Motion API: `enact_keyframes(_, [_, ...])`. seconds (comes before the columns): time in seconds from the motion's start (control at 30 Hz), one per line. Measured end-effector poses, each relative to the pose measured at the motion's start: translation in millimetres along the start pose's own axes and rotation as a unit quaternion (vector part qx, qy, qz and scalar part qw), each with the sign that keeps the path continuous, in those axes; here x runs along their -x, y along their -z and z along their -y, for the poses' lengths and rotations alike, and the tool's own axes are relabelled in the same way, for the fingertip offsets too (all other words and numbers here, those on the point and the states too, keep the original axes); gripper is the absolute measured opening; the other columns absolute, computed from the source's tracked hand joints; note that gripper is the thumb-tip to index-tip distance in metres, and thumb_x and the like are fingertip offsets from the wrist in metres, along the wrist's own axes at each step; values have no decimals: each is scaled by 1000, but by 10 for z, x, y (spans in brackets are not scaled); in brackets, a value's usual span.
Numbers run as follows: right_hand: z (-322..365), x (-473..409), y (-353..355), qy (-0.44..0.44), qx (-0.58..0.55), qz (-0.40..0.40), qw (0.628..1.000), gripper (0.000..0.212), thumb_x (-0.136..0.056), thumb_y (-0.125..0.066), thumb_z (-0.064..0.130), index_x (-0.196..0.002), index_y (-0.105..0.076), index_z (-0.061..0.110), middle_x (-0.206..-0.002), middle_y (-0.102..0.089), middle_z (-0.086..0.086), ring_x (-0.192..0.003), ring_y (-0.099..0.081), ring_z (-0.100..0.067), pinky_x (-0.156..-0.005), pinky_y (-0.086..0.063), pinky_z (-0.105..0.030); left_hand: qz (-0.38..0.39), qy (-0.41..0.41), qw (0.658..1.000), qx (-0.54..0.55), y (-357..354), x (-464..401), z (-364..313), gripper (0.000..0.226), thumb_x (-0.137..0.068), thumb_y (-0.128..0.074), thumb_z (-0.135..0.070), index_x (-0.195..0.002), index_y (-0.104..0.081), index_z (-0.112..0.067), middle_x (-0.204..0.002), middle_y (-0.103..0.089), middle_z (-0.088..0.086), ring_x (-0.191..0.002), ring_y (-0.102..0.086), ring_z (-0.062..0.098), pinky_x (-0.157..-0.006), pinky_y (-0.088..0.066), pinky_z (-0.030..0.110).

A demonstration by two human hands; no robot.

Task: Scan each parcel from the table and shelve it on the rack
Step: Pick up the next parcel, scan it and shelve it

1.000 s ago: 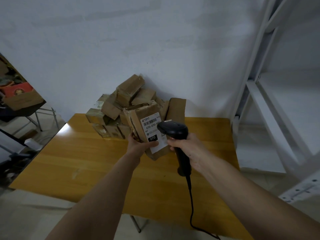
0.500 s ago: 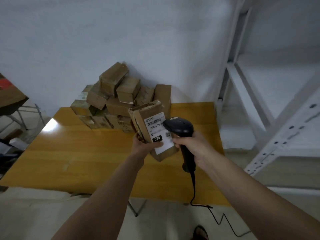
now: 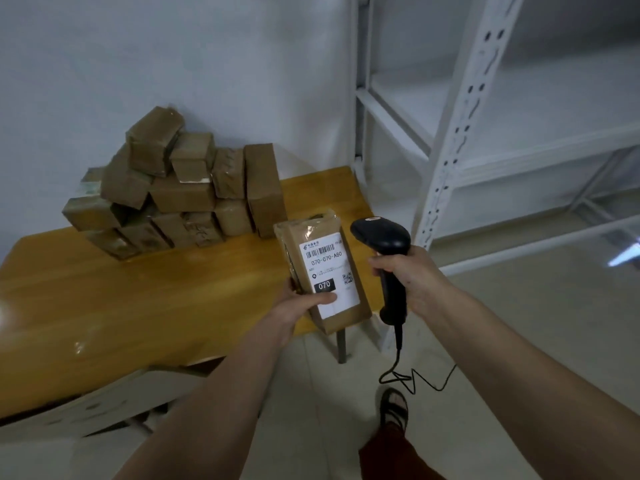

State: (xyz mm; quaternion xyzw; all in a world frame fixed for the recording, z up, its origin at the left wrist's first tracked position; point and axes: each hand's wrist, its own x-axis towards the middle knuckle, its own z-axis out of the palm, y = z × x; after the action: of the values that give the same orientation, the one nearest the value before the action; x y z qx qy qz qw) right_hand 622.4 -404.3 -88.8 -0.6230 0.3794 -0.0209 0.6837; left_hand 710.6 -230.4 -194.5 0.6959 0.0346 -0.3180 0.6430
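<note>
Labelled parcel (image 3: 323, 271) pinched at its lower edge in left hand (image 3: 300, 306), thumb across label, barcode scanner (image 3: 384, 261) gripped in right hand (image 3: 412, 282) just beside; white rack (image 3: 460, 133) shelves bare, parcel pile (image 3: 180, 188) beyond fingertips still unshelved.

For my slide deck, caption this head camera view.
Left hand holds labelled parcel beside scanner gripped in right hand.
</note>
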Motion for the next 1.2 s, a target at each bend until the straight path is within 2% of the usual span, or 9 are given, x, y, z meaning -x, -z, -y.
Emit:
enact_keyframes(0.13, [-169,328,329,0,-7,-38,999,13,-80,-70,2,-91,-65,6,-83,-62,-13,-82,-60,-26,-85,-49,-40,91,24,994,-58,-267,236,87,93,-51,-93,-24,-127,-40,-27,-120,-57,-10,-113,-50,16,-104,-37,39])
enact_keyframes(0.3, [-271,600,836,15,-22,-87,996,18,-80,-67,-1,-99,-64,-1,-86,-61,-16,-78,-60,-24,-74,-48,-33,191,17,975,-115,-744,356,84,103,-47,-95,-28,-137,-45,-22,-128,-62,-3,-122,-53,19,-108,-37,38])
enact_keyframes(0.53, [-266,705,1635,27,-70,-142,987,17,-82,-69,5,-98,-63,4,-90,-63,-15,-97,-62,-32,-96,-46,-48,254,2,953,-166,-1578,420,-107,102,-41,-95,-39,-132,-50,-25,-123,-66,-7,-122,-55,17,-109,-38,40])
enact_keyframes(0.67, [-259,679,2190,33,-96,-170,980,21,-81,-70,5,-101,-62,4,-89,-64,-13,-96,-62,-32,-95,-47,-49,275,-2,947,-166,-2169,448,-247,73,-51,-94,-32,-116,-60,-29,-104,-73,-12,-105,-64,11,-83,-50,26])
enact_keyframes(0.77, [-213,623,2648,44,-118,-188,974,25,-80,-71,4,-103,-62,4,-86,-64,-11,-94,-63,-30,-92,-47,-48,269,-17,950,-156,-2651,448,-369,63,-57,-92,-28,-112,-62,-27,-100,-74,-12,-91,-68,5,-66,-51,17])
enact_keyframes(0.8, [-185,599,2805,48,-123,-192,973,25,-79,-71,4,-103,-63,4,-86,-64,-11,-93,-63,-30,-92,-47,-48,262,-19,953,-148,-2814,444,-414,61,-56,-92,-29,-110,-63,-27,-102,-74,-11,-91,-68,5,-66,-52,18])
enact_keyframes(0.93, [-55,485,3425,65,-136,-196,969,25,-79,-70,3,-103,-63,5,-84,-63,-11,-91,-62,-29,-94,-46,-49,245,-4,961,-124,-3468,443,-607,69,-47,-91,-43,-108,-63,-29,-109,-71,-8,-105,-58,13,-92,-43,45])
enact_keyframes(1.1, [142,372,4157,90,-142,-206,964,20,-80,-69,1,-98,-62,7,-84,-63,-12,-87,-61,-26,-91,-47,-46,243,0,966,-86,-4243,339,-799,76,-43,-94,-42,-111,-68,-20,-98,-76,-5,-106,-63,19,-93,-49,54])
enact_keyframes(1.2, [280,294,4610,108,-149,-218,959,21,-79,-70,1,-97,-62,8,-84,-62,-10,-83,-62,-24,-85,-48,-42,240,7,968,-69,-4731,291,-938,78,-37,-92,-45,-107,-69,-18,-95,-76,0,-104,-65,23,-85,-54,50])
